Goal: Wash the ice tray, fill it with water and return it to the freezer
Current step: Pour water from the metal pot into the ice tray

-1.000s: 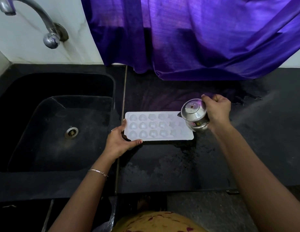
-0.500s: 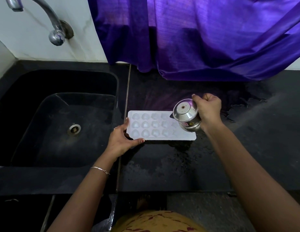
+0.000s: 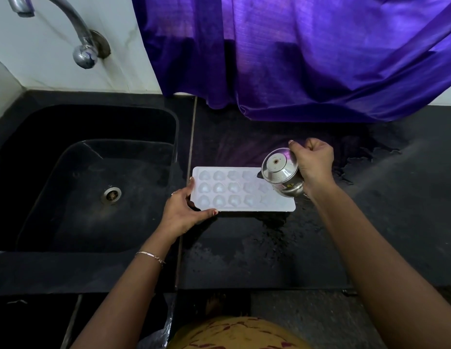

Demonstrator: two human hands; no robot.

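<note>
- The fingers of the right hand are curled tight round a small steel pot, tipped over with its base facing the camera; no stream of water can be made out.
- The fingers of the left hand pinch the near-left corner of the ice tray, thumb along its front edge, steadying it.
- The tray lies flat on the wet worktop, just right of the sink; its long axis runs left to right.
- The pot hangs over the tray's right end, so the unfilled run of cells lies leftward from it, toward the left hand; filling them likely means sweeping the pot that way.
</note>
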